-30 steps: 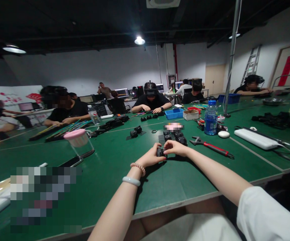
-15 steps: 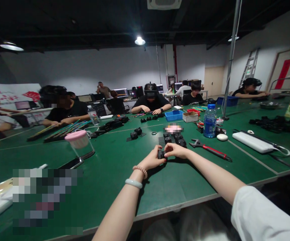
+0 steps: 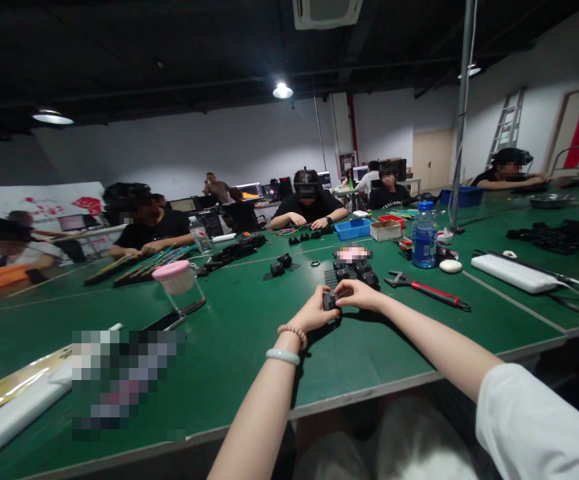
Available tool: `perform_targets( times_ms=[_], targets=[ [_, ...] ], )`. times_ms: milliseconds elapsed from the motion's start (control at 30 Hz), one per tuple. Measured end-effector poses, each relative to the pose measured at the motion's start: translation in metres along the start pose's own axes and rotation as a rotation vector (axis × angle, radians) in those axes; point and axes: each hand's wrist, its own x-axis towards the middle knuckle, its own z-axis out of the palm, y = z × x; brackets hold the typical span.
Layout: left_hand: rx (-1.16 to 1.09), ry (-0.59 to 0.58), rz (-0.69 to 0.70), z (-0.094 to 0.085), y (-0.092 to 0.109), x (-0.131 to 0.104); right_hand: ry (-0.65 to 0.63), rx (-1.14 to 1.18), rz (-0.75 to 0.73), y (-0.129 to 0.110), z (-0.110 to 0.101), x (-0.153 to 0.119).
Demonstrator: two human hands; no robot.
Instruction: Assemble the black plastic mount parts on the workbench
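A small black plastic part [image 3: 328, 302] sits between my two hands, just above the green table. My left hand [image 3: 314, 311] is closed around its left side, thumb toward me. From the right, my right hand [image 3: 357, 295] pinches the part's other edge with thumb and fingertips. What the fingertips press on is too small to make out. Right behind my hands lies a group of similar black parts [image 3: 367, 275] with thin prongs. Another pronged black part [image 3: 281, 264] rests farther left, and a small dark ring [image 3: 315, 263] lies between them.
An adjustable wrench [image 3: 429, 291] with a red-black handle lies right of my hands. Beyond it stand a blue bottle [image 3: 424, 240] and a white power bank [image 3: 513, 273]. A pink-lidded cup [image 3: 174, 275] stands at left. Blue tray [image 3: 353, 230] and co-workers are across the table [image 3: 239, 333].
The view has shifted slightly, so everything appears a little farther right. Both hands keep their hold on the black part, with hardly any finger movement visible.
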Motion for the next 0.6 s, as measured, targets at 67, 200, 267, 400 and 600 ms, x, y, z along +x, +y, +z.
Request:
perform_targets(
  times_ms=[67,200,267,400,600],
  targets=[
    [0.005,0.003,-0.007,0.001,-0.001,0.001,0.006,-0.002,-0.018,0.001,0.000,-0.001],
    [0.021,0.048,0.032,0.004,-0.002,0.003,0.021,-0.020,-0.056,0.004,0.000,-0.002],
    [0.024,0.068,0.032,0.005,-0.002,0.003,0.026,-0.031,-0.063,0.005,-0.001,-0.003],
    [0.023,0.084,0.020,0.010,0.000,0.003,0.038,-0.041,-0.088,0.005,-0.003,-0.005],
    [0.019,0.096,-0.007,0.014,0.002,0.002,0.033,-0.084,-0.070,0.007,-0.004,-0.008]
  ],
)
